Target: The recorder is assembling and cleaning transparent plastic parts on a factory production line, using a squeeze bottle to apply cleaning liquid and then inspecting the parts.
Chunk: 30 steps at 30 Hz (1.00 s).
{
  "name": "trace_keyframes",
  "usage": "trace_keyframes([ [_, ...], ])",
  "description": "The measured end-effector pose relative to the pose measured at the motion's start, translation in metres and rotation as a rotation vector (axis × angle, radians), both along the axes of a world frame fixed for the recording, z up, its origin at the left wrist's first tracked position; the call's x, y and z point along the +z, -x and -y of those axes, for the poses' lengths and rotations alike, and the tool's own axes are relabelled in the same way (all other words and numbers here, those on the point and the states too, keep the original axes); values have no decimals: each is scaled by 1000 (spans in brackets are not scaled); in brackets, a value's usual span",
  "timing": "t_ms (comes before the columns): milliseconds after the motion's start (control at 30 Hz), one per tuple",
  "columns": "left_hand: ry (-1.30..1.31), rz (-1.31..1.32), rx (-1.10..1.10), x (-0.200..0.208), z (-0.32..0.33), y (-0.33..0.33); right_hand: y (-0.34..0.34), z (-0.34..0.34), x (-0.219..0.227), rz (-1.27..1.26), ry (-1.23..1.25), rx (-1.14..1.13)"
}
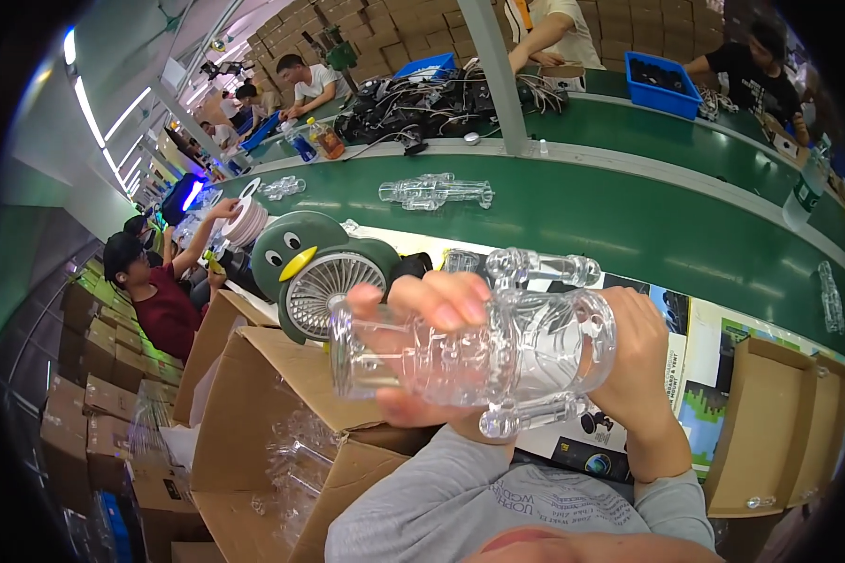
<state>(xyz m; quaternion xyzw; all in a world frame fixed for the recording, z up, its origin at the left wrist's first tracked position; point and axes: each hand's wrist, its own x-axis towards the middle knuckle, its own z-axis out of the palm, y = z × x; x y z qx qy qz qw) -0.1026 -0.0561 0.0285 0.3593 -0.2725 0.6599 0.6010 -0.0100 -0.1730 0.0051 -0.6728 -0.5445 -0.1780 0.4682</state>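
Note:
A transparent plastic figure (460,352), hollow with a cylindrical body and two jointed arms, lies sideways in front of my chest. My left hand (438,300) wraps around its left part, the fingers showing over the top edge and partly through the plastic. At the wider right end, my right hand (637,352) grips the figure; some of its fingers are hidden behind or inside the rim. Beyond my hands, a similar transparent figure (437,191) lies on the green conveyor belt (582,211). An open cardboard box (239,460) at my left contains transparent plastic pieces (302,460).
A green penguin-shaped fan (300,246) stands left of my hands. Shallow cardboard trays (751,422) lie at the right. Another bench carries tangled black parts (422,108) and a blue bin (662,86). Several people work along the line; stacked cartons (70,422) stand left.

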Motion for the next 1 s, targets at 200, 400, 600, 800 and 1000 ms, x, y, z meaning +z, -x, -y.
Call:
trace_keyframes([
  [200,-15,128,-68,-5,-13,-17,0,-1,3,-11,0,-49],
  [400,-70,102,-87,-5,-7,-21,-3,0,1,-47,56,-18],
  [600,39,-15,-106,-9,-12,-20,-4,-3,-4,-33,19,-108],
  [800,-72,84,-117,-7,-17,-23,-7,-1,-2,-13,36,-16],
  [1000,-103,89,-132,-4,-14,-23,-8,-1,-3,-6,55,-62],
])
